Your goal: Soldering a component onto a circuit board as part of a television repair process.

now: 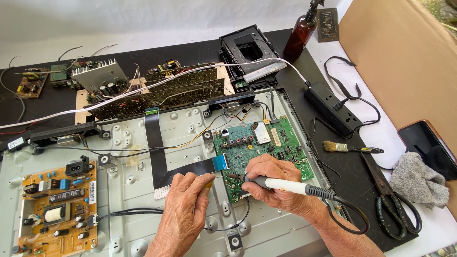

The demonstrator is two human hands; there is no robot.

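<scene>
Nearest the camera, the right hand (273, 183) is wrapped around a soldering iron (285, 185) with a white and grey handle, its fingers closed tight on the grip and its tip pointing left onto the lower left part of the green circuit board (259, 143). The iron's black cord (352, 219) loops away to the right. Just beside it, the left hand (188, 200) rests on the grey metal back panel (128, 190) of a flat screen, fingers curled shut on a small yellow-tipped item at the board's edge — too little of it shows to tell what it is. A wide black ribbon cable (157, 143) runs from the board's left edge under this hand and up the panel.

To the left on the panel sits a tan power board (57, 204) with a transformer and capacitors. To the right, on the dark worktop (333, 162), lie black-handled scissors (390, 200), a small paintbrush (350, 148), a grey cloth (419, 181) and a dark phone (428, 147) — the cloth partly over the phone.

Further back, a black power strip (331, 107) lies with a white cable (143, 93) stretching left across the worktop. Behind the panel stand several dark circuit boards (166, 90), a finned aluminium heat sink (100, 74), a black disc-drive frame (247, 50) and a brown pump bottle (302, 33). A cardboard sheet (409, 57) leans at the far right.
</scene>
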